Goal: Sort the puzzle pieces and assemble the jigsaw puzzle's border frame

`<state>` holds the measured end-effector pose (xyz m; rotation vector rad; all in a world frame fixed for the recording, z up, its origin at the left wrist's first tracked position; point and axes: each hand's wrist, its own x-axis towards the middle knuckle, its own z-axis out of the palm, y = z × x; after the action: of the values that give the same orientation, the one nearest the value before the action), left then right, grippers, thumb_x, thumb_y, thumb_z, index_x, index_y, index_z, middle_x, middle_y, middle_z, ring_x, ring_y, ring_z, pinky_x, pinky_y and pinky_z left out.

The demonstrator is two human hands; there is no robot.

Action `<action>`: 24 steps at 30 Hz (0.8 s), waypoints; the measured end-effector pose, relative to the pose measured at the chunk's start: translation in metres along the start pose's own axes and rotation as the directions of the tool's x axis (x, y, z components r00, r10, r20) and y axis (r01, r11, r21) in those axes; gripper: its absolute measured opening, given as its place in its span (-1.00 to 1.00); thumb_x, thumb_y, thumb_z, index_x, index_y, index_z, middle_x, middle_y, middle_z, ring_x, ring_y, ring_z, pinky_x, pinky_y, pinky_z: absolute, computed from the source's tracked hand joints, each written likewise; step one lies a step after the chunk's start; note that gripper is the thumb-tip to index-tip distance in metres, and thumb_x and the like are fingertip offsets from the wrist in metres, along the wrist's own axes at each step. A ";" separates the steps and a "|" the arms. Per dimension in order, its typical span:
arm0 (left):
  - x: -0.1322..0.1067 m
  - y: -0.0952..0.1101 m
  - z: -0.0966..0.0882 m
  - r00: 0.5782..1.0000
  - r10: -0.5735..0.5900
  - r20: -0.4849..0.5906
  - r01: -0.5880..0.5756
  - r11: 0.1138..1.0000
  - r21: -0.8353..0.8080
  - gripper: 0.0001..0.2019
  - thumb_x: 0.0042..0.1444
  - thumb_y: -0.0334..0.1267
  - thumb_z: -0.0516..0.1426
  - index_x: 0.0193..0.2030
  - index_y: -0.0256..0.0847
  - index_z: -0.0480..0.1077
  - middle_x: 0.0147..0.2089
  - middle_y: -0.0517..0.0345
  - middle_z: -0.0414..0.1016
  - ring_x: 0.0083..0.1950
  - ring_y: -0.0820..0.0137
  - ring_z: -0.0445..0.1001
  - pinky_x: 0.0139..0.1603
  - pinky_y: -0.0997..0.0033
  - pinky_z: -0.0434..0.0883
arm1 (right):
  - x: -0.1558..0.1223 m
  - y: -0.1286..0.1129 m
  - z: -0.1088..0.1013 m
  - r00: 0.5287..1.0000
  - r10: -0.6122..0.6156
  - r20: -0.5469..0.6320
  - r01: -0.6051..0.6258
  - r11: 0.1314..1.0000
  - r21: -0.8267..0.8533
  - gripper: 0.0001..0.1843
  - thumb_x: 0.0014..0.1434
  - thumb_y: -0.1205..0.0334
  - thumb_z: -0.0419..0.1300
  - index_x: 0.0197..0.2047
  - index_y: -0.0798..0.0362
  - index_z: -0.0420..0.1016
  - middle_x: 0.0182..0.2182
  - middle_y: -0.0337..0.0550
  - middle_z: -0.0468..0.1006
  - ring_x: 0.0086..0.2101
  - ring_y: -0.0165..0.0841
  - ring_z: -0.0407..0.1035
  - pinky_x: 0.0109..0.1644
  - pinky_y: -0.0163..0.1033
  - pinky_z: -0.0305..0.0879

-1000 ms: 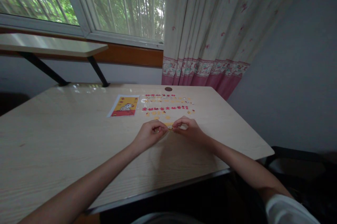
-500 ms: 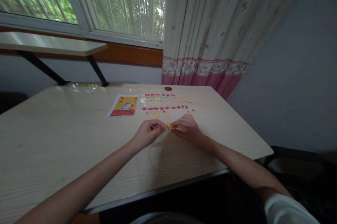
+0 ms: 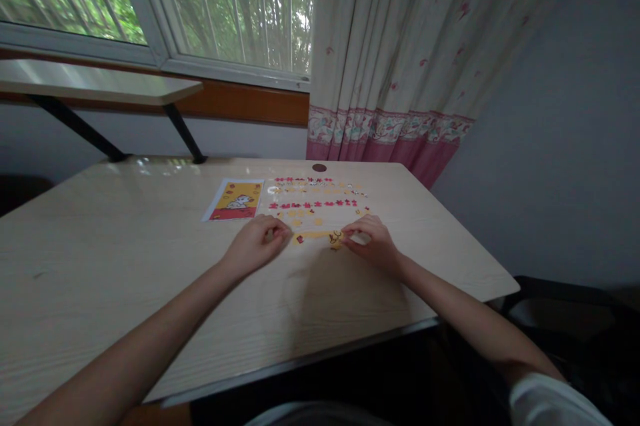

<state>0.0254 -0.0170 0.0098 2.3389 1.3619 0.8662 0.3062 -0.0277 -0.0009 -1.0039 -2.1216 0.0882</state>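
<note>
Just right of the middle of the tabletop, yellow jigsaw pieces form a thin strip (image 3: 314, 235). My left hand (image 3: 260, 239) is closed in a pinch at the strip's left end; anything between those fingertips is too small to make out. Near it lies a small yellow piece with a red mark (image 3: 299, 239). At the strip's other end, my right hand (image 3: 373, 243) pinches a yellow jigsaw piece with dark lines (image 3: 335, 237). A smaller yellow piece (image 3: 334, 248) lies just below that one.
Beyond my hands, several rows of red pieces (image 3: 313, 205) and yellow pieces (image 3: 319, 221) are laid out. A printed picture of a white bird-like figure (image 3: 239, 201) lies to their left. A raised shelf (image 3: 100, 83) stands at the back left, near the window.
My hands have moved apart, the left one leftward and the right one slightly rightward. The yellow strip and the red-marked piece between them now show.
</note>
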 end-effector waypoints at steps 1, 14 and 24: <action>0.001 -0.005 -0.002 1.000 -0.001 0.003 0.000 1.000 0.028 -0.81 0.07 -0.22 0.03 -0.37 -0.23 0.43 -0.37 0.09 0.48 -0.33 0.36 0.38 -0.28 0.36 0.30 | -0.002 0.003 -0.001 1.000 0.010 0.029 -0.010 1.000 -0.001 -0.83 0.05 0.11 0.22 -0.31 0.01 0.48 -0.44 -0.21 0.54 -0.36 -0.38 0.39 -0.17 -0.23 0.15; 0.001 -0.016 -0.004 0.998 0.024 0.063 -0.031 0.993 0.116 -0.76 0.11 -0.18 0.00 -0.37 -0.24 0.42 -0.39 0.09 0.47 -0.35 0.34 0.38 -0.30 0.38 0.29 | -0.009 0.003 0.004 0.954 -0.011 0.300 -0.017 0.996 0.090 -0.82 0.04 0.11 0.22 -0.34 0.03 0.50 -0.50 -0.26 0.50 -0.47 -0.49 0.31 -0.29 -0.34 0.16; 0.000 -0.015 -0.004 0.997 0.033 0.071 -0.043 0.989 0.139 -0.76 0.11 -0.15 0.01 -0.37 -0.22 0.43 -0.39 0.10 0.47 -0.32 0.32 0.37 -0.27 0.35 0.30 | -0.008 0.004 0.003 0.952 0.009 0.306 -0.042 0.994 0.103 -0.84 0.03 0.14 0.23 -0.32 0.03 0.51 -0.51 -0.24 0.49 -0.45 -0.46 0.31 -0.29 -0.33 0.20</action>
<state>0.0128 -0.0100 0.0050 2.4829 1.3962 0.7146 0.3098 -0.0296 -0.0095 -1.0050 -2.3528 0.3900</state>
